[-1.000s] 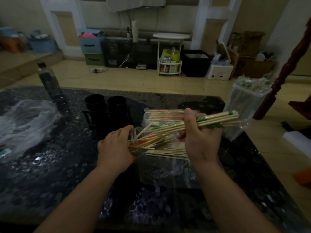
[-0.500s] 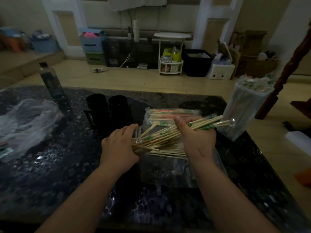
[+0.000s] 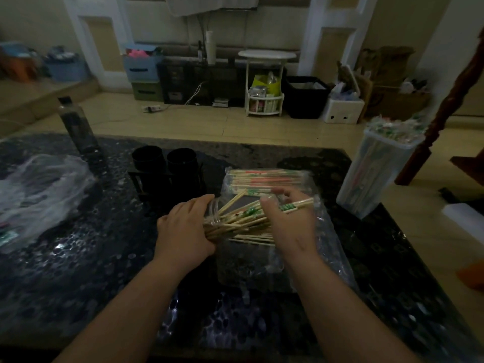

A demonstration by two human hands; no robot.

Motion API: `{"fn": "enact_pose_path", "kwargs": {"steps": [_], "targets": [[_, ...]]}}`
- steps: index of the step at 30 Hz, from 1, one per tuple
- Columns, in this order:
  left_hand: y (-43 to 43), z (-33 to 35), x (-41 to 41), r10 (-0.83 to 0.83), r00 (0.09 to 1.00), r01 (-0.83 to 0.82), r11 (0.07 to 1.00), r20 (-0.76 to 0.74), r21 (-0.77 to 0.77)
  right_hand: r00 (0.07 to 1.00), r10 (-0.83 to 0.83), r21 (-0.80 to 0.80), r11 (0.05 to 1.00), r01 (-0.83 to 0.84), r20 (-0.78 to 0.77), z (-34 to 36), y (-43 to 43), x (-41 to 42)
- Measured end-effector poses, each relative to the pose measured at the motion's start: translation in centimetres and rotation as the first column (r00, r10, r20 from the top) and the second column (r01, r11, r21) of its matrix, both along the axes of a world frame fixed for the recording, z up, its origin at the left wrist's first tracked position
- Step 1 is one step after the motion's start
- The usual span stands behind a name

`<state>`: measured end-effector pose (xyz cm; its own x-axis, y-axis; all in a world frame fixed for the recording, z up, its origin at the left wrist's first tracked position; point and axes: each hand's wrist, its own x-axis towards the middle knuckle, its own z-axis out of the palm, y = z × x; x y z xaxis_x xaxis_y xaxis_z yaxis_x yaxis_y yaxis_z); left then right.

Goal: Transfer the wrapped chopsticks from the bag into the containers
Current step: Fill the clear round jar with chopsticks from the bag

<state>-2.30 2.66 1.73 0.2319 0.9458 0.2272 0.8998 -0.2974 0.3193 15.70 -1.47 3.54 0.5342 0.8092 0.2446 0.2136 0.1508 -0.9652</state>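
Observation:
A clear plastic bag [image 3: 296, 258] lies on the dark table [image 3: 78, 271] in front of me, with wrapped chopsticks [image 3: 262, 180] stacked at its far end. My left hand [image 3: 186, 229] grips the near ends of a fanned bundle of chopsticks [image 3: 235, 222]. My right hand [image 3: 288, 221] curls its fingers round the far part of the same bundle, low over the bag. Two black cup containers [image 3: 165, 159] stand in a rack behind my left hand. A tall clear container [image 3: 379, 174] full of wrapped chopsticks stands at the table's right edge.
A dark bottle [image 3: 78, 127] stands at the back left. A crumpled clear plastic bag [image 3: 39, 192] lies on the left of the table. Beyond the table are floor, storage boxes and a small white shelf [image 3: 264, 82]. A wooden post [image 3: 450, 100] rises at the right.
My right hand has come down and back toward me with the chopstick bundle, from raised near the tall container to low over the bag. My left hand has stayed on the near ends.

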Motion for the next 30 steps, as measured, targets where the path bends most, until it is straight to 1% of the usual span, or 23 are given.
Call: {"fn": "enact_pose_path", "kwargs": {"steps": [1,3,4,5,6,7,8,9,10,11,13,15,19,22,24,25,26,27,29,30], "targets": [[0.0,0.0,0.0,0.002,1.000,-0.002,1.000,0.000,-0.004,0.999,-0.012,0.014,1.000,0.012,-0.035,-0.1,0.0,0.2],[-0.1,0.1,-0.1,0.003,1.000,-0.003,1.000,0.003,0.002,0.984,-0.103,0.130,0.984,0.121,-0.142,0.3,-0.4,0.5],[-0.1,0.1,-0.1,0.002,1.000,-0.002,1.000,0.005,0.006,0.974,-0.131,0.203,0.965,0.168,-0.184,0.5,-0.6,0.5],[-0.1,0.1,0.0,0.000,1.000,0.000,1.000,0.004,0.009,0.968,-0.147,0.243,0.950,0.196,-0.205,0.8,-0.9,0.3],[-0.1,0.1,0.0,0.001,1.000,-0.001,1.000,0.000,0.012,0.971,-0.150,0.233,0.953,0.192,-0.186,0.8,-0.9,0.2],[0.0,0.1,0.0,0.004,1.000,-0.004,1.000,-0.005,0.014,0.985,-0.144,0.182,0.970,0.159,-0.093,0.5,-0.7,0.1],[0.0,0.1,0.0,0.008,1.000,-0.007,1.000,-0.012,0.014,0.993,-0.101,0.090,0.991,0.096,0.053,0.2,-0.4,0.0],[0.0,0.1,0.0,0.009,1.000,-0.008,1.000,-0.019,0.012,0.983,-0.027,-0.021,0.999,0.031,0.181,-0.3,-0.2,0.1],[0.0,0.1,0.1,0.004,1.000,-0.004,1.000,-0.027,0.012,0.969,0.055,-0.124,0.992,-0.026,0.242,-0.8,0.0,0.2],[-0.1,0.1,0.1,-0.005,0.999,0.005,1.000,-0.036,0.016,0.962,0.113,-0.207,0.977,-0.061,0.249,-1.1,0.1,0.2],[-0.1,0.0,0.2,-0.014,0.999,0.015,1.000,-0.044,0.021,0.978,0.125,-0.254,0.964,-0.080,0.168,-1.3,0.1,0.3],[-0.1,0.1,0.1,-0.005,0.999,0.006,1.000,-0.041,0.016,0.987,0.121,-0.222,0.970,-0.096,0.105,-0.9,-0.2,0.4],[-0.1,0.2,0.0,0.017,1.000,-0.017,1.000,-0.016,0.012,0.989,0.092,-0.142,0.987,-0.074,0.120,-0.6,0.0,1.0],[-0.1,0.3,0.0,0.028,1.000,-0.028,1.000,0.002,-0.006,0.999,-0.016,-0.078,0.997,0.018,0.029,-0.5,0.1,1.6],[-0.1,0.2,0.0,0.048,0.999,-0.048,0.999,0.010,-0.016,0.994,-0.104,-0.093,0.990,0.106,0.027,-0.4,0.0,2.2],[0.0,0.3,-0.1,0.063,0.998,-0.063,0.998,0.013,-0.023,0.993,-0.110,-0.146,0.983,0.114,0.037,-0.4,0.1,2.6],[0.1,0.3,-0.1,0.078,0.997,-0.077,0.997,0.017,-0.031,0.997,-0.071,-0.228,0.971,0.079,0.043,-0.3,0.1,3.1],[0.1,0.3,-0.2,0.089,0.996,-0.088,0.995,0.023,-0.036,0.999,0.013,-0.335,0.942,0.001,0.040,-0.2,0.0,3.4],[0.2,0.3,-0.3,0.103,0.994,-0.101,0.994,0.034,-0.042,0.973,0.227,-0.553,0.816,-0.169,0.038,-0.4,-0.2,3.6],[0.2,0.2,-0.3,0.108,0.993,-0.106,0.993,0.037,-0.046,0.949,0.309,-0.635,0.745,-0.207,0.054,-0.6,-0.4,3.5]]}}
